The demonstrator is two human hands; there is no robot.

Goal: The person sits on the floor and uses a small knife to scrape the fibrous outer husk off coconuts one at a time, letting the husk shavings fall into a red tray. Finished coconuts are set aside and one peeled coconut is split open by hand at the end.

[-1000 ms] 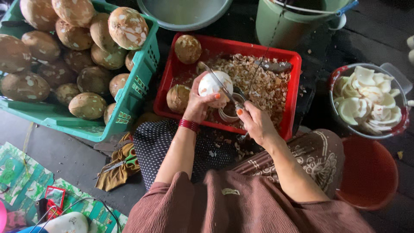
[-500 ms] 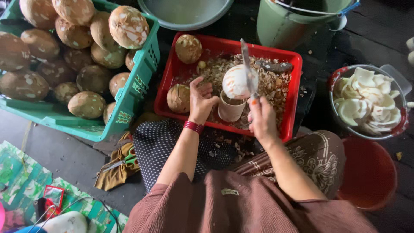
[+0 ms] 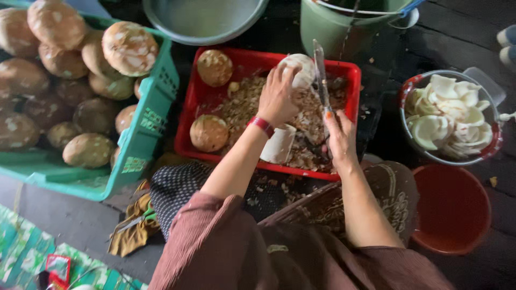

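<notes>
My left hand (image 3: 278,95) grips a peeled white coconut (image 3: 299,68) and holds it up over the far side of the red crate (image 3: 189,128). My right hand (image 3: 341,137) holds a knife (image 3: 321,72) by its handle, blade pointing up just right of the coconut. The red crate holds brown shavings, three brown unpeeled coconuts (image 3: 207,132) and a white cup-shaped piece (image 3: 279,143) under my left wrist.
A green crate (image 3: 144,139) piled with brown coconuts stands at the left. A bowl of white coconut pieces (image 3: 447,117) sits at the right, an empty red tub (image 3: 452,207) below it. A grey basin (image 3: 204,21) and a green bucket (image 3: 344,27) stand behind.
My left hand has lifted the white coconut from low in the crate up to its far side. The knife has swung from lying across the coconut to standing upright beside it.
</notes>
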